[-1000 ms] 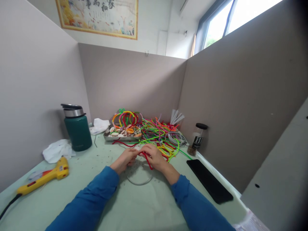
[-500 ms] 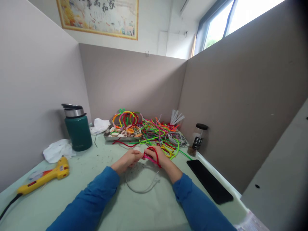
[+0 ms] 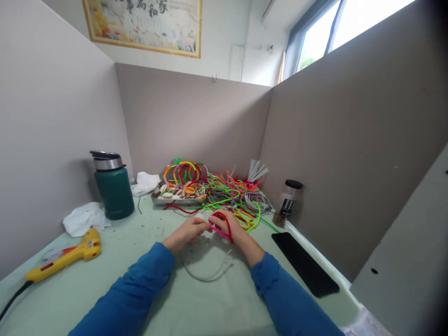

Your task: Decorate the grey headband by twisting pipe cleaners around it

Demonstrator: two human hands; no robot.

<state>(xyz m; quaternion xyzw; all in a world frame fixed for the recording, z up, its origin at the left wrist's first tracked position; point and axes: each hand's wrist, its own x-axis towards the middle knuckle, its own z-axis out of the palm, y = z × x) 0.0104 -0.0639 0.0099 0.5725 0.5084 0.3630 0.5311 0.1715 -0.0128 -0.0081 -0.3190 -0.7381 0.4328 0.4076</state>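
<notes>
A red and pink pipe cleaner piece is held between my two hands above the middle of the table. My left hand pinches its left end between thumb and fingers. Around the piece, the fingers of my right hand are closed, and a red loop curves over the back of that hand. Below my hands a thin grey headband lies on the table, apart from them.
Behind my hands are a metal tray of shells and a heap of coloured pipe cleaners. To the left stand a green bottle and a yellow glue gun. A jar and black phone are right.
Both hands stay nearly in place. My left hand has shifted very slightly to the right, still pinching the piece.
</notes>
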